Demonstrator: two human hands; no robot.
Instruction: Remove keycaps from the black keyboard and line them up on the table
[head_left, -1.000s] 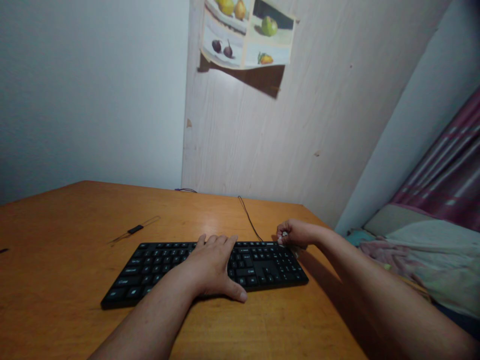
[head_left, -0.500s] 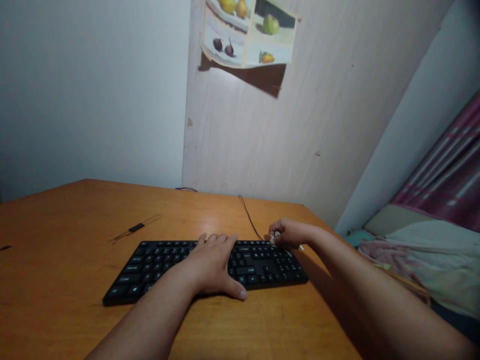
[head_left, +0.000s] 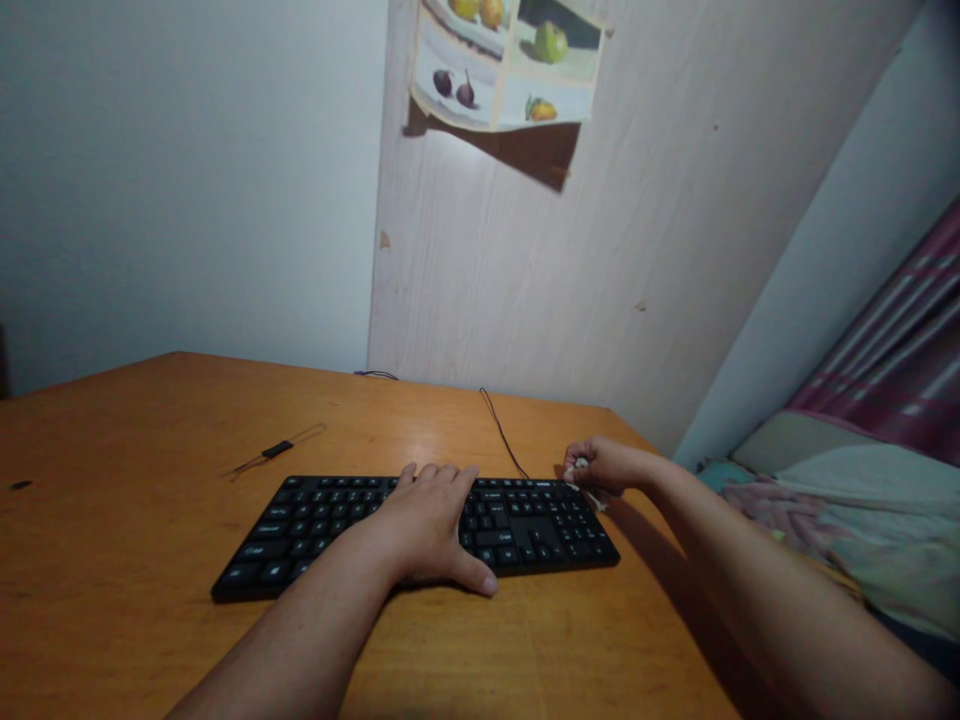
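Observation:
A black keyboard (head_left: 540,530) lies on the wooden table with its keys up. My left hand (head_left: 424,525) spans its middle, palm down, fingertips over the far edge and thumb along the near edge, holding it. Pinched in the closed fingers of my right hand (head_left: 600,466) is a crumpled white cloth or tissue (head_left: 579,470); which of the two I cannot tell. This hand is at the keyboard's far right corner, and a loose end of the white piece hangs below it by the keys.
A thin black cable (head_left: 501,430) runs behind the keyboard. On the table (head_left: 150,500) lie a dark strip with thin wire-like loops (head_left: 277,449), a small dark piece (head_left: 21,485) and another cable (head_left: 377,375) by the wall. A bed with bedding (head_left: 825,500) stands at right.
My right hand has moved a short way right along the keyboard's far edge, and more of the white piece shows. My left hand stays on the keyboard. The view has shifted slightly.

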